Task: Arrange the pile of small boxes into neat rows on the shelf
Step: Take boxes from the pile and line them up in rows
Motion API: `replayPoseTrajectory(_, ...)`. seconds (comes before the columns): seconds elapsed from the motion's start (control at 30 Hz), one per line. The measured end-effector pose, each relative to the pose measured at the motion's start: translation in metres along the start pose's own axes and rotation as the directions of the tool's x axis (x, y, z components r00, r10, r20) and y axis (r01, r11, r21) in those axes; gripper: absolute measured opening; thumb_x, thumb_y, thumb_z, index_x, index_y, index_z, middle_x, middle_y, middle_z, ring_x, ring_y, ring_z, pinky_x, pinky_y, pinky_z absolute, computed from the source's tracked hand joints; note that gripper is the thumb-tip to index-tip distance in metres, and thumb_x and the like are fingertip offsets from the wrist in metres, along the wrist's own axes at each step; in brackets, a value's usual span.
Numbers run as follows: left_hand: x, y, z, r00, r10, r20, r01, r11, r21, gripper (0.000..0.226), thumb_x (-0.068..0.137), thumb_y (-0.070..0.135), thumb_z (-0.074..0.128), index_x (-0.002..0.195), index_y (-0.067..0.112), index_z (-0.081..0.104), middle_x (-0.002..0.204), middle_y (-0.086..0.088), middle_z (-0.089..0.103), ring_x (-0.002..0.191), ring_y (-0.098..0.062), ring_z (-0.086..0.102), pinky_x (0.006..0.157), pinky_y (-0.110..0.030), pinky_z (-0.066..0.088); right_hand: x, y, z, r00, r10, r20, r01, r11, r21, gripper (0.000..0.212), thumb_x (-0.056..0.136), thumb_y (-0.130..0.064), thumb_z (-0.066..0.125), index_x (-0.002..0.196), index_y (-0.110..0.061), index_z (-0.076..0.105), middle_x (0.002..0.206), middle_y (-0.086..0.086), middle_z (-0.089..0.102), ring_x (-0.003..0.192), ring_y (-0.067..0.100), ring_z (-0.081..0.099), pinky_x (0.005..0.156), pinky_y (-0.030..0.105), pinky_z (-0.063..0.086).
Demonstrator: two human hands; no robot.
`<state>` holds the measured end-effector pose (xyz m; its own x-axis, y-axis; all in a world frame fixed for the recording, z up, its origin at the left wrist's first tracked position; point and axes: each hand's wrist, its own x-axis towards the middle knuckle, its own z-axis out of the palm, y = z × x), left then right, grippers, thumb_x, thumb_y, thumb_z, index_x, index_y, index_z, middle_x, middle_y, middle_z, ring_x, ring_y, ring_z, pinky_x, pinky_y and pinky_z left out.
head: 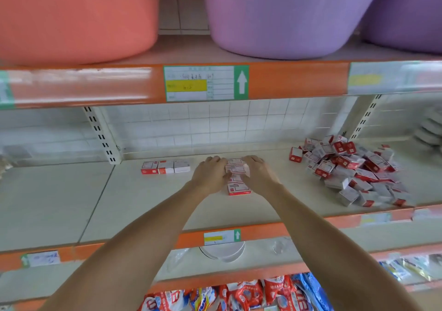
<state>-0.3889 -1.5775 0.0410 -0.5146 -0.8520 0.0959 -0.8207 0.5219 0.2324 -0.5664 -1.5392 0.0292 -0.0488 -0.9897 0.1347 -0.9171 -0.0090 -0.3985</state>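
Both hands, left hand (210, 173) and right hand (257, 170), pinched a short column of boxes (236, 179) between them mid-shelf (143, 198), apparently squaring it. A row of three (165, 166) lay left; the loose pile (354, 174) waited right, probably next.

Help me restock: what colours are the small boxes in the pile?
Red and white, seen in the head view: the pile of small boxes.

3 tubs (282, 16), 3 rowed boxes (165, 167), 1 box pile (354, 169).
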Motion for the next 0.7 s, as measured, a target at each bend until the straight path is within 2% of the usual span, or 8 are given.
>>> replayPoseTrajectory(0.2,0.034,0.077,0.010,0.992,0.121,0.018,-0.120,0.992,-0.034,0.051,0.097,0.037,0.055,0.142,0.015,0.044,0.143,-0.005,0.048,0.132,-0.026,0.041,0.103,-0.041,0.040,-0.041,0.073,-0.045,0.995,0.071,-0.064,-0.074,0.997,-0.037,0.055,0.090,-0.026,0.064,0.141,-0.014,0.047,0.143,0.004,0.047,0.129,0.028,0.045,0.103,0.039,0.042)
replayPoseTrajectory(0.3,0.049,0.120,0.014,0.987,0.158,0.026,-0.157,0.987,-0.046,0.054,0.097,0.037,0.055,0.143,0.014,0.042,0.145,-0.007,0.046,0.134,-0.028,0.040,0.104,-0.041,0.040,-0.055,0.105,-0.072,0.988,0.105,-0.113,-0.112,0.992,-0.064,0.052,0.089,-0.025,0.065,0.137,-0.011,0.048,0.137,0.007,0.050,0.125,0.030,0.047,0.098,0.038,0.043)
replayPoseTrajectory(0.37,0.057,0.150,0.018,0.979,0.202,0.024,-0.201,0.979,-0.037,0.052,0.097,0.038,0.054,0.142,0.013,0.044,0.142,-0.007,0.048,0.132,-0.029,0.043,0.102,-0.042,0.042,-0.063,0.126,-0.090,0.980,0.136,-0.143,-0.148,0.986,-0.079,0.050,0.089,-0.023,0.063,0.135,-0.010,0.048,0.133,0.009,0.051,0.121,0.032,0.048,0.092,0.039,0.046)
replayPoseTrajectory(0.53,0.077,0.217,0.027,0.961,0.278,0.006,-0.277,0.959,-0.064,0.049,0.094,0.038,0.056,0.139,0.020,0.046,0.140,-0.006,0.049,0.124,-0.032,0.049,0.098,-0.042,0.045,-0.088,0.181,-0.124,0.950,0.165,-0.264,-0.194,0.977,-0.087,0.051,0.083,-0.019,0.065,0.132,-0.010,0.054,0.125,0.011,0.056,0.117,0.035,0.050,0.091,0.044,0.048)
replayPoseTrajectory(0.7,0.098,0.277,0.038,0.939,0.343,0.035,-0.340,0.938,-0.073,0.052,0.093,0.042,0.058,0.139,0.019,0.048,0.138,-0.005,0.052,0.123,-0.031,0.051,0.095,-0.040,0.046,-0.114,0.235,-0.150,0.909,0.284,-0.305,-0.323,0.943,-0.086,0.048,0.087,-0.019,0.063,0.133,-0.009,0.052,0.132,0.010,0.053,0.124,0.031,0.045,0.099,0.041,0.044)
